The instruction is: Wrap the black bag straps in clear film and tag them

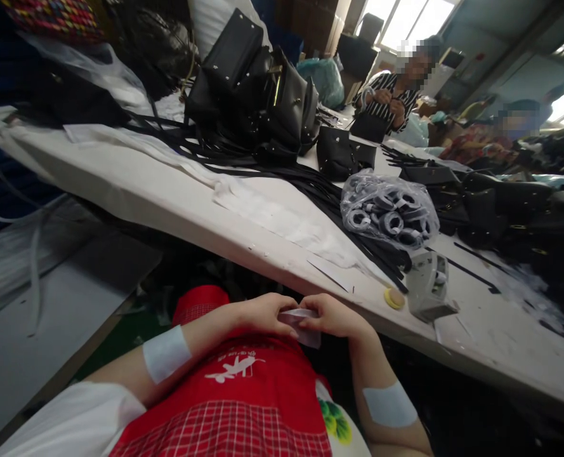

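Note:
My left hand (pixel 268 314) and my right hand (pixel 328 313) meet in front of the red apron (pixel 243 362), just short of the table edge. Between them is a thin, whitish, slightly see-through sheet (pixel 310 336), perhaps paper or plastic film. Fingers and thumbs of both hands are bent around its upper part, and its lower corner hangs free. The table (pixel 272 260) lies beyond the hands, with a long white strip of soft material (pixel 282 219) along it. Close to my right hand, on the table, are a yellow tape roll (pixel 394 298) and a light-coloured tape dispenser (pixel 427 289).
Black handbags (pixel 282 101) stand at the back, with black straps (pixel 310 184) running along the table. A clear plastic bag (pixel 389 209) holds several grey rolled pieces. More black bags (pixel 514 209) lie to the right. A person in a striped top (pixel 386 95) handles a black piece across the table.

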`<state>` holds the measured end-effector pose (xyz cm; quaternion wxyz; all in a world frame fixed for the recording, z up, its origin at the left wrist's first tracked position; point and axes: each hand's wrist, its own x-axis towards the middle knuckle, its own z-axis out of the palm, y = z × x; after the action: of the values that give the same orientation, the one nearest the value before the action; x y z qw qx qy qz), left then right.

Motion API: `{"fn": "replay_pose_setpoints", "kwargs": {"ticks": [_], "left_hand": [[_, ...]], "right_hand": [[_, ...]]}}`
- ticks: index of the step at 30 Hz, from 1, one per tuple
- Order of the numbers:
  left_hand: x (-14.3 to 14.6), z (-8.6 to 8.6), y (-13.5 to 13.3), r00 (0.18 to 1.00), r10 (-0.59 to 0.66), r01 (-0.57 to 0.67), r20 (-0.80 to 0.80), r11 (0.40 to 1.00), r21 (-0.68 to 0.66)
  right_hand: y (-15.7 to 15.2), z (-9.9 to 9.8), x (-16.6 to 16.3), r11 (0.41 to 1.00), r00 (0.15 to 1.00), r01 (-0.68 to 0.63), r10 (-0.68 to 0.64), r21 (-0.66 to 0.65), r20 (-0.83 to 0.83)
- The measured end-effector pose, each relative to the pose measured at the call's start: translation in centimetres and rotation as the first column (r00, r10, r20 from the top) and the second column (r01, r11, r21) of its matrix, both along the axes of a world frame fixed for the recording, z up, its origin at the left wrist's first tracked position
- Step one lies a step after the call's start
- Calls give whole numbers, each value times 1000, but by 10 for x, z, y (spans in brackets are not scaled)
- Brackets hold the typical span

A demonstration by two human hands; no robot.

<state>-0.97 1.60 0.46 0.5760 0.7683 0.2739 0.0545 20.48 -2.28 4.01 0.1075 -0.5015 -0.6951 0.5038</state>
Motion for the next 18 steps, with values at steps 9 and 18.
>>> {"fn": "replay_pose_setpoints", "kwargs": {"ticks": [9, 18], "left_hand": [[4, -11, 8, 930, 335, -284, 150, 916, -284], [-11, -3, 37, 693, 676, -571, 250, 726, -383]], "right_hand": [[2, -16, 2, 931, 862, 249, -339, -267, -377], [1, -7, -7, 868, 769, 473, -491, -152, -409]]}}
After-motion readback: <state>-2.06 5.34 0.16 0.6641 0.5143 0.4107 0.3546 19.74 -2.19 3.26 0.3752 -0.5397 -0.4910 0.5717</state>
